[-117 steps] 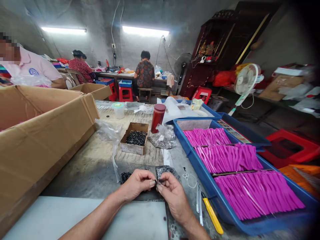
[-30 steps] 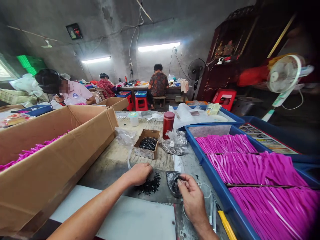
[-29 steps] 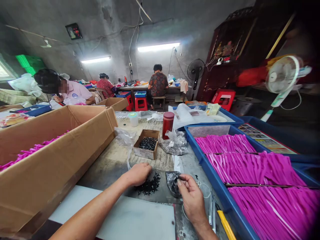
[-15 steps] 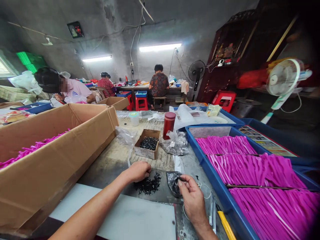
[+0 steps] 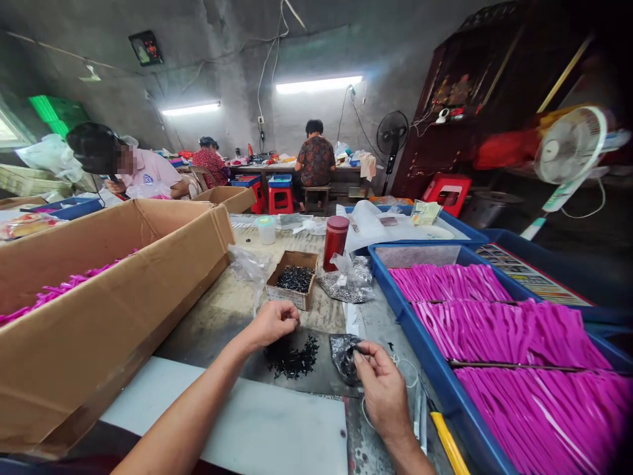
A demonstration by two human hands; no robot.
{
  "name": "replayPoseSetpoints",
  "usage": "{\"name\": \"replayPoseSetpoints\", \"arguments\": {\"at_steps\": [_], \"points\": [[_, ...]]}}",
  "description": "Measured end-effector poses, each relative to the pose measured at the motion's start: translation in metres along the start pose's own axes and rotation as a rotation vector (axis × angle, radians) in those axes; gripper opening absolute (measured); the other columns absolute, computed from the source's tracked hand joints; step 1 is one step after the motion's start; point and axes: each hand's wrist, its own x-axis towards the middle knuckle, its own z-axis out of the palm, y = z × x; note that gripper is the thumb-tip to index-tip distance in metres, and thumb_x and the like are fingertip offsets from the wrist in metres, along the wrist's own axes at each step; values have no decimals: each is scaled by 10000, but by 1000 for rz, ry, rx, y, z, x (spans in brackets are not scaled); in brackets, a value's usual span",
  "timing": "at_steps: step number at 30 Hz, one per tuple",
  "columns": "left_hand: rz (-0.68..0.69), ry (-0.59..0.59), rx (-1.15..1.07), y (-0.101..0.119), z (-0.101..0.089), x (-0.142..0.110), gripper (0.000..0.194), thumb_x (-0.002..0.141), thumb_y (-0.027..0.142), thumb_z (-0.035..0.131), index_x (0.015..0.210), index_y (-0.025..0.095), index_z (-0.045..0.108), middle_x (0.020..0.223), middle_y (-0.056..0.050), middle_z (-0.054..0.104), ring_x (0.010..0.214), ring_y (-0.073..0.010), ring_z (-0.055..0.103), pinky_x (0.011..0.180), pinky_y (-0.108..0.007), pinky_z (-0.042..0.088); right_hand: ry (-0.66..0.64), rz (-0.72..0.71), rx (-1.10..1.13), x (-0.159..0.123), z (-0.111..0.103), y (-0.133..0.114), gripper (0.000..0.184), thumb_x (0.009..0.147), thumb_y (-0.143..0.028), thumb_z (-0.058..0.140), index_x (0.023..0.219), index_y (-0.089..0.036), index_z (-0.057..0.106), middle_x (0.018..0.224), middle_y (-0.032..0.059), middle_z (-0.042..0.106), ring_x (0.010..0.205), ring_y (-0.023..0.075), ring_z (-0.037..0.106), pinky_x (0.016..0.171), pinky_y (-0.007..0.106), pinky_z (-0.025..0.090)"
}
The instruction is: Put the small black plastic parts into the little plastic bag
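Observation:
Just above a loose pile of small black parts (image 5: 295,359) on the dark bench top is my left hand (image 5: 273,323). Its thumb and fingers are pinched together, and what they hold, if anything, is too small to make out. My right hand (image 5: 384,389) pinches the edge of a crumpled black plastic bag (image 5: 341,355) that lies to the right of the pile. Beyond my left hand stands a small cardboard box (image 5: 283,297) of black and silvery pins. Beside that box is a clear bag of small metal parts (image 5: 349,285).
A long cardboard box (image 5: 123,284) with magenta pieces stands on the left. On the right is a blue tray (image 5: 410,330) of magenta plastic strips. A yellow-handled tool (image 5: 449,442), a white board (image 5: 277,422) and a red canister (image 5: 335,243) are nearby. Several people work farther back.
My left hand has lifted slightly off the pile, moving away from me. My right hand still pinches the black bag in nearly the same place. The view has shifted a little.

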Motion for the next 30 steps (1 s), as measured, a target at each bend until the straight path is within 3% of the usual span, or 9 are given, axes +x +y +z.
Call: {"name": "replayPoseSetpoints", "arguments": {"at_steps": [7, 11, 15, 23, 27, 30], "points": [[-84, 159, -395, 8, 20, 3, 108, 593, 225, 497, 639, 128, 492, 520, 51, 429, 444, -51, 362, 441, -161, 274, 23, 32, -18, 5, -3, -8, 212, 643, -329, 544, 760, -153, 533, 566, -15, 564, 513, 128, 495, 487, 223, 398], [-130, 123, -575, 8, 29, -1, 178, 591, 245, 535, 706, 109, 548, 491, 64, 404, 419, -40, 306, 418, -163, 217, 7, 4, -161, 9, -9, -13, 193, 662, -324, 519, 750, -155, 550, 602, 4, 587, 556, 150, 523, 528, 240, 410], [-162, 1, -733, 0, 30, -5, 238, 610, 255, 546, 787, 100, 570, 478, 74, 369, 415, -37, 274, 417, -173, 177, -73, -67, -445, 9, -16, -18, 159, 704, -282, 472, 731, -167, 577, 647, 22, 606, 606, 169, 542, 577, 256, 406], [-125, -107, -658, 1, 25, -9, 241, 643, 207, 476, 839, 108, 575, 512, 63, 380, 418, -43, 280, 404, -176, 201, -342, -244, -1065, 14, -8, -20, 226, 745, -115, 381, 721, -173, 597, 723, 36, 610, 720, 154, 561, 645, 227, 390], [-111, -63, -543, 4, 26, -10, 237, 650, 194, 485, 851, 123, 588, 610, 24, 515, 488, -62, 385, 462, -174, 308, -403, -240, -1307, 21, 1, -15, 236, 749, -89, 372, 715, -175, 590, 727, 43, 619, 714, 159, 572, 612, 224, 373], [-140, -21, -603, 4, 30, -9, 232, 611, 170, 526, 825, 102, 583, 641, 12, 552, 543, -76, 444, 542, -191, 357, -402, -222, -1361, 23, 4, -12, 213, 737, -80, 384, 709, -161, 579, 731, 70, 625, 709, 183, 578, 590, 244, 356]]}}
